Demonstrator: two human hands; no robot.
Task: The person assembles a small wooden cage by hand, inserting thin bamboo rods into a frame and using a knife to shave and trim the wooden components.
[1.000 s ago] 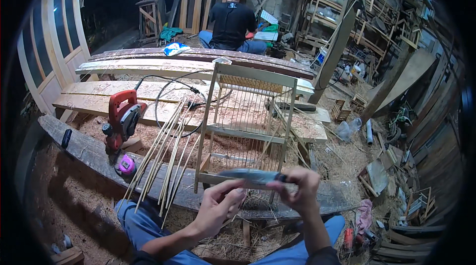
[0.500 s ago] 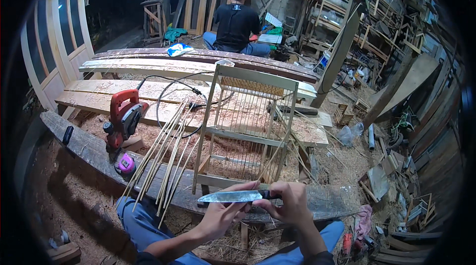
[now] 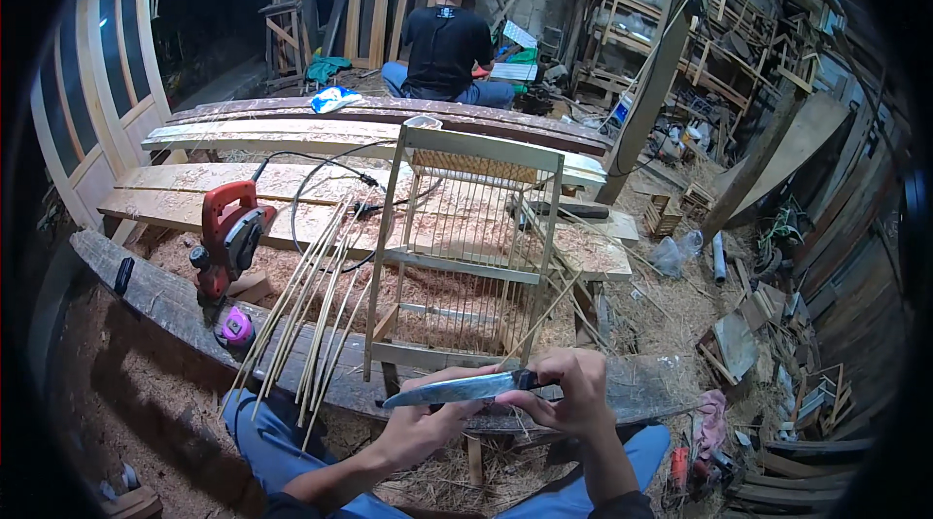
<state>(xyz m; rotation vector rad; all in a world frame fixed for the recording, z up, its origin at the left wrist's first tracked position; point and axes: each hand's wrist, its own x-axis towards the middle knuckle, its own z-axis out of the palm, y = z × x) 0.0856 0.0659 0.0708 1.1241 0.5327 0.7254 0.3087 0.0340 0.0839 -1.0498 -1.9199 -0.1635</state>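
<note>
My right hand [image 3: 569, 388] is closed round the dark handle of a knife [image 3: 457, 389], its broad blade pointing left. Under and behind the blade, my left hand [image 3: 428, 427] has its fingers bent together. A thin bamboo stick [image 3: 550, 310] slants up and right from those fingers; its lower end is hidden by the hands and blade. Just beyond stands a wooden frame [image 3: 462, 264] with a row of thin upright bars, leaning over the bench. Several loose bamboo sticks [image 3: 316, 310] lie across the bench edge to the left, reaching over my knee.
A weathered plank bench [image 3: 165, 291] crosses before me, bearing a pink tape measure [image 3: 236, 327] and a red power planer [image 3: 231, 232]. Shavings cover the long boards [image 3: 185, 190] beyond. A person in black [image 3: 447, 43] sits farther off, facing away. Scrap wood [image 3: 739, 344] lies right.
The whole view has shifted slightly, so the bench and frame appear a little farther left and up. The knife blade is tilted more, and the bamboo stick beyond my hands leans farther right.
</note>
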